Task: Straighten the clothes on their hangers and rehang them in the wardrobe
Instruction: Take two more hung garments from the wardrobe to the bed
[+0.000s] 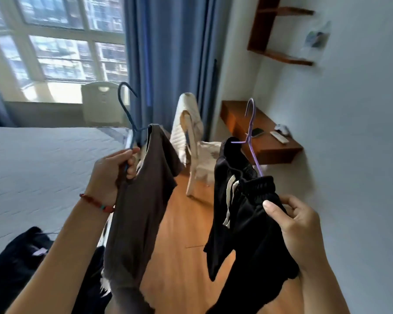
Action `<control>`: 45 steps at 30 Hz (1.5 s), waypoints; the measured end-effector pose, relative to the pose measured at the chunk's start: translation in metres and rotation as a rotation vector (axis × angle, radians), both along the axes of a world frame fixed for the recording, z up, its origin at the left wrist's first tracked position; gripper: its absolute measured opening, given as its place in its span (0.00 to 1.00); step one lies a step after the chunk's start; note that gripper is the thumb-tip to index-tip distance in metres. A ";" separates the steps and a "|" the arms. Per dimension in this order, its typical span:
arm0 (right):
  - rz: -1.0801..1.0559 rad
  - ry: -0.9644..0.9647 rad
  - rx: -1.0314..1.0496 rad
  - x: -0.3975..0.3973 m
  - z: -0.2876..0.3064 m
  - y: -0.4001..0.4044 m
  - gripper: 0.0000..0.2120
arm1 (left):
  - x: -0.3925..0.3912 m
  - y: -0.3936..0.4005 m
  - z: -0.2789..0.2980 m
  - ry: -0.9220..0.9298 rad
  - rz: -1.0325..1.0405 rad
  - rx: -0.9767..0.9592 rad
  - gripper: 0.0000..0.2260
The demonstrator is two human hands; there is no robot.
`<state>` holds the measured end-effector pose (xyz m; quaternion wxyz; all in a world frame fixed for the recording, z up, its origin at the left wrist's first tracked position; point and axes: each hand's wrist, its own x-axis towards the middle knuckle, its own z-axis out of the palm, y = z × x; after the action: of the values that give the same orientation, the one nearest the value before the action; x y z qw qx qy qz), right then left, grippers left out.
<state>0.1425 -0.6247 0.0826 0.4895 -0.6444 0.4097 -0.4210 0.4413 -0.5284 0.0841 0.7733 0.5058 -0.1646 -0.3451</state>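
We hold two garments up over the wooden floor [182, 257] beside the bed [43, 168]: the brown-grey T-shirt [141, 200], the larger, hangs limp and skewed from the dark blue hanger [128, 114], whose wire our left hand [114, 175] closes around at the shoulder bar. The black shorts [247, 223] bunch on the purple hanger [251, 132], our right hand [297, 225] pinching their elastic waistband. Both look light, soft and slippery on thin wire, so we judge the stiff hangers the surest hold.

Phone [257, 132], perhaps, on wall-mounted desk [275, 148]
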 end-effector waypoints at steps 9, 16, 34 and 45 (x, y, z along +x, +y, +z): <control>0.365 -0.069 -0.056 0.124 0.011 -0.044 0.03 | 0.054 0.062 0.032 -0.160 0.357 -0.010 0.09; 0.600 -0.154 -0.067 0.225 0.029 -0.047 0.05 | 0.102 0.091 0.044 -0.175 0.510 0.012 0.10; 1.400 -0.289 0.055 0.442 0.075 -0.018 0.08 | 0.132 0.157 0.061 -0.130 1.145 -0.056 0.09; 1.799 -0.149 0.245 0.521 0.030 0.030 0.04 | 0.156 0.171 0.012 -0.124 1.541 0.208 0.08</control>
<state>0.6635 -0.5943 0.1127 0.7236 -0.6354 -0.2385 0.1258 0.5968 -0.3571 0.0963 0.7330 0.5658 0.2233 0.3046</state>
